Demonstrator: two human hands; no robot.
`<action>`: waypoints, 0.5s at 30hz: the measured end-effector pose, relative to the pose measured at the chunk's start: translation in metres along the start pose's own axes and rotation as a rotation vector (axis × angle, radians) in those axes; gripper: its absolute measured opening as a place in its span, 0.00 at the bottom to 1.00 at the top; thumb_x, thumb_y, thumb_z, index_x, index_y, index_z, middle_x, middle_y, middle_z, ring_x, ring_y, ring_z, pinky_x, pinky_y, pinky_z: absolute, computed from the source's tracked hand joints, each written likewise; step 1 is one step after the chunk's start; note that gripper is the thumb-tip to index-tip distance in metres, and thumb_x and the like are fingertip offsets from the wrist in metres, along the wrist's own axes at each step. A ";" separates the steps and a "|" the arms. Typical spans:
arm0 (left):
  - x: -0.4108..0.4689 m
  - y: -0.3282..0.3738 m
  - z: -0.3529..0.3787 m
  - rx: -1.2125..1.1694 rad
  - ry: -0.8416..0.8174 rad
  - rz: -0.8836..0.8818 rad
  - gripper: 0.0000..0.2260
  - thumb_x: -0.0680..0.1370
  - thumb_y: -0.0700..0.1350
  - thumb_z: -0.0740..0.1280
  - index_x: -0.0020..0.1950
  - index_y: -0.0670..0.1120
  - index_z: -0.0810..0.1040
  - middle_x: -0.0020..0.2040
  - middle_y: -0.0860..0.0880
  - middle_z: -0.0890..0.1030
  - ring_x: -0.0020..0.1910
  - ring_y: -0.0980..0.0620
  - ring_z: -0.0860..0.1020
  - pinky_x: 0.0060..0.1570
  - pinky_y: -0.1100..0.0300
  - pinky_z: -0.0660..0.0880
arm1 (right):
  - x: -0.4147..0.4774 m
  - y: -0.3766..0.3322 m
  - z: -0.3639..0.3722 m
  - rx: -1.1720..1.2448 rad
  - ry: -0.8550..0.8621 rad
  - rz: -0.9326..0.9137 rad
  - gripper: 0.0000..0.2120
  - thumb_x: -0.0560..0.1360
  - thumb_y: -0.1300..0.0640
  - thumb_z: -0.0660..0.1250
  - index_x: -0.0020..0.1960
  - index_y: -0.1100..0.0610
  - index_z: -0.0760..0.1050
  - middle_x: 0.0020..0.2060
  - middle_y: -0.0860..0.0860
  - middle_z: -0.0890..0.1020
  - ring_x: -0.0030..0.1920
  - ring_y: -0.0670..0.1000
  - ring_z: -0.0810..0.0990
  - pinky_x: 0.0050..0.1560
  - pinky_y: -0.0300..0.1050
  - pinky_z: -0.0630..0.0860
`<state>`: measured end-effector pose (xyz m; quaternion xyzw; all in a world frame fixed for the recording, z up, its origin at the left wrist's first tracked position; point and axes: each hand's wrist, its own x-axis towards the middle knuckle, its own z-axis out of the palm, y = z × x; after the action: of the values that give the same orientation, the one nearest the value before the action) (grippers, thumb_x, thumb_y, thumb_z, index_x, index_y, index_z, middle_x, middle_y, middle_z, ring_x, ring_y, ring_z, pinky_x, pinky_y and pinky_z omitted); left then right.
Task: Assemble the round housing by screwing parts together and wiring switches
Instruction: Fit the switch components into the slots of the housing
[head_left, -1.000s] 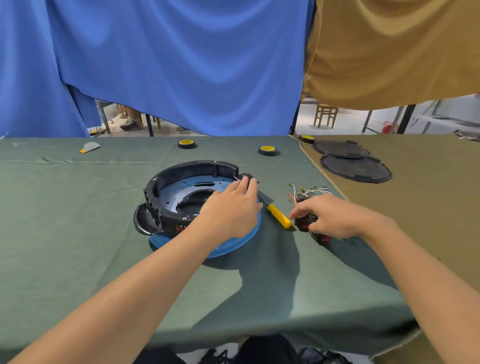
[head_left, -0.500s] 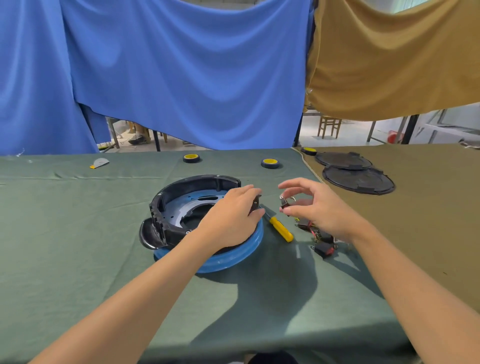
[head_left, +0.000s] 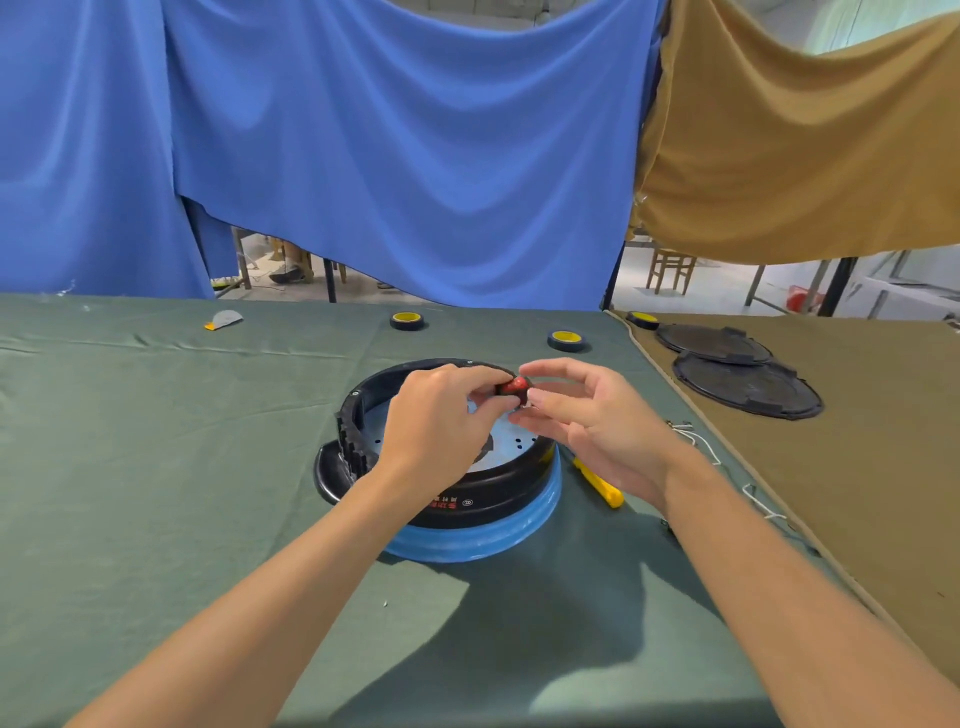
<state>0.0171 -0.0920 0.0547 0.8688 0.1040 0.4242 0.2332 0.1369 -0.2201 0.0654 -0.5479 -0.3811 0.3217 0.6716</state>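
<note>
I see the left hand (head_left: 441, 415) over the round housing (head_left: 483, 496), its thumb and curled fingers pinching a small red switch (head_left: 517, 387) just above the housing's far rim. The right hand (head_left: 592, 421) meets it from the other side, thumb above the switch and fairly straight fingertips below. I cannot tell whether that hand grips the switch or only touches it. The housing is a black plastic drum with a glossy wall, a toothed edge on its left side and a lip jutting out low on the left. Inside it I can make out a pale, flat metal plate (head_left: 511, 441) dotted with small holes. The drum sits on a ribbed blue ring (head_left: 483, 538), which rests on the green cloth (head_left: 156, 467) covering the table. A yellow-handled screwdriver (head_left: 600, 486) lies just right of the ring, partly under the right wrist, and thin white wires (head_left: 701, 447) trail near the seam with a tan cloth (head_left: 883, 467). On the tan cloth lie two flat black round covers (head_left: 748, 392), overlapping. Two black tape rolls with yellow cores (head_left: 407, 320) sit farther back on the green cloth, and a third lies at the tan cloth's corner.
</note>
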 end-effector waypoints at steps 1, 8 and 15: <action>0.000 -0.002 -0.002 -0.017 0.036 0.003 0.08 0.75 0.44 0.74 0.54 0.47 0.86 0.43 0.49 0.86 0.42 0.49 0.82 0.46 0.48 0.79 | 0.002 -0.001 0.004 -0.001 -0.014 0.028 0.12 0.78 0.68 0.64 0.60 0.64 0.75 0.53 0.61 0.83 0.54 0.58 0.83 0.54 0.47 0.80; -0.005 -0.016 -0.014 -0.030 0.206 0.040 0.07 0.73 0.42 0.76 0.51 0.46 0.86 0.41 0.49 0.86 0.40 0.49 0.81 0.39 0.48 0.80 | 0.018 -0.004 0.033 0.237 -0.094 0.106 0.13 0.82 0.68 0.54 0.57 0.69 0.77 0.55 0.64 0.82 0.56 0.59 0.82 0.51 0.45 0.80; -0.008 -0.032 -0.027 -0.008 0.176 0.025 0.10 0.70 0.46 0.78 0.50 0.47 0.86 0.43 0.52 0.85 0.44 0.50 0.79 0.42 0.48 0.78 | 0.033 0.001 0.047 0.382 -0.127 0.248 0.15 0.80 0.68 0.54 0.61 0.70 0.75 0.59 0.66 0.79 0.56 0.58 0.77 0.57 0.48 0.79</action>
<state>-0.0087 -0.0584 0.0476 0.8283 0.1115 0.5024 0.2215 0.1126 -0.1688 0.0743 -0.4322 -0.2843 0.5018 0.6932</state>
